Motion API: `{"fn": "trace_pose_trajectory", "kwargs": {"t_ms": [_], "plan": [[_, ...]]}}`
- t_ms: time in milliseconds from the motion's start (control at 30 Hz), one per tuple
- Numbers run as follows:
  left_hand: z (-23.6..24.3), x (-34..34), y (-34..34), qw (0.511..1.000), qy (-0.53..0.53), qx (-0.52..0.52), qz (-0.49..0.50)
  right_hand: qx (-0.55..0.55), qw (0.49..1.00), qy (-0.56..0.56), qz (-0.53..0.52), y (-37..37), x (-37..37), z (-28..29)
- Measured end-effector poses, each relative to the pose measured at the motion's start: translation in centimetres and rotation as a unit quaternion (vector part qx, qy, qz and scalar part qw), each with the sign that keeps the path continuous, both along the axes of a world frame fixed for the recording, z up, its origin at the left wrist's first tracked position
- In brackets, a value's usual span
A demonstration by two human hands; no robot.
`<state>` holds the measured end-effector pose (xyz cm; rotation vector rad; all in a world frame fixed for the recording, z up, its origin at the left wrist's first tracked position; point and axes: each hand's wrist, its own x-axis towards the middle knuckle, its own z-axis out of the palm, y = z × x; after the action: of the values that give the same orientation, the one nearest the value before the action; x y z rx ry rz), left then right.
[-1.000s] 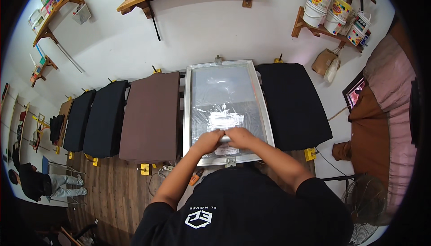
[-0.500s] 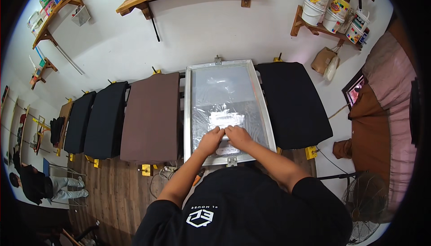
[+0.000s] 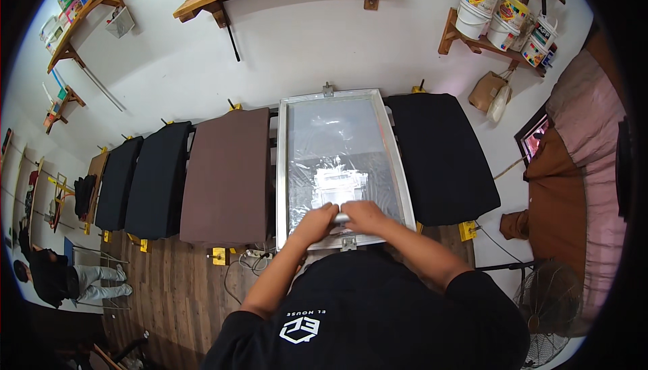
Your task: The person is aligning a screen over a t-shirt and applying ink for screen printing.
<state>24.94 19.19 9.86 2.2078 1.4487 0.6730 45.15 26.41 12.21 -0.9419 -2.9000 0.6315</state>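
In front of me lies a screen-printing frame (image 3: 283,161) with a pale metal border and a grey mesh. White ink (image 3: 339,180) is smeared over the mesh's nearer half. My left hand (image 3: 317,222) and my right hand (image 3: 363,217) are side by side near the frame's close end, both closed on a squeegee (image 3: 342,218). Only a small light part of it shows between them; its blade is hidden. A metal clamp (image 3: 348,243) sits at the near edge, just below the hands.
Right of the frame is a black cloth-covered board (image 3: 442,161); to its left are a brown one (image 3: 226,176) and black ones (image 3: 159,182). A wire fan (image 3: 548,302) stands at lower right. Paint buckets (image 3: 472,19) fill a wall shelf. Another person (image 3: 50,277) is far left.
Both hands have drawn the squeegee toward me, down the mesh to near the frame's close edge. More of the white ink patch shows beyond them.
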Motion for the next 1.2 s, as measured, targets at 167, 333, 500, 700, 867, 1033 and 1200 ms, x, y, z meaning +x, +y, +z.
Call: {"fn": "trace_pose_trajectory", "kwargs": {"t_ms": [167, 333, 500, 700, 867, 1033, 1200], "plan": [[0.0, -2.2, 6.6, 0.998, -0.019, 0.064, 0.017, 0.050, 0.999, 0.007, -0.002, 6.8, -2.7, 1.1], [-1.4, -2.9, 9.7, 0.999, -0.005, 0.028, 0.016, 0.054, 0.998, -0.035, -0.023, 9.4, -3.9, -0.6], [-1.7, -3.1, 10.1, 1.000, -0.001, 0.021, 0.007, 0.031, 0.999, -0.009, -0.033, 9.6, -3.8, -1.1], [-1.9, -2.3, 8.6, 0.999, 0.018, 0.026, 0.026, 0.055, 0.998, 0.018, -0.021, 7.7, -3.4, -1.6], [-3.2, -0.1, 2.1, 0.998, 0.018, 0.042, 0.036, 0.066, 0.997, 0.050, -0.004, 1.3, -0.8, -1.8], [-2.0, 1.1, -2.0, 0.999, 0.007, 0.015, 0.028, 0.046, 0.998, 0.032, -0.009, -2.7, 0.5, -1.1], [0.6, -0.6, 1.3, 1.000, 0.009, 0.006, -0.003, -0.006, 1.000, -0.015, 0.002, 1.4, -0.4, 0.3]]}}
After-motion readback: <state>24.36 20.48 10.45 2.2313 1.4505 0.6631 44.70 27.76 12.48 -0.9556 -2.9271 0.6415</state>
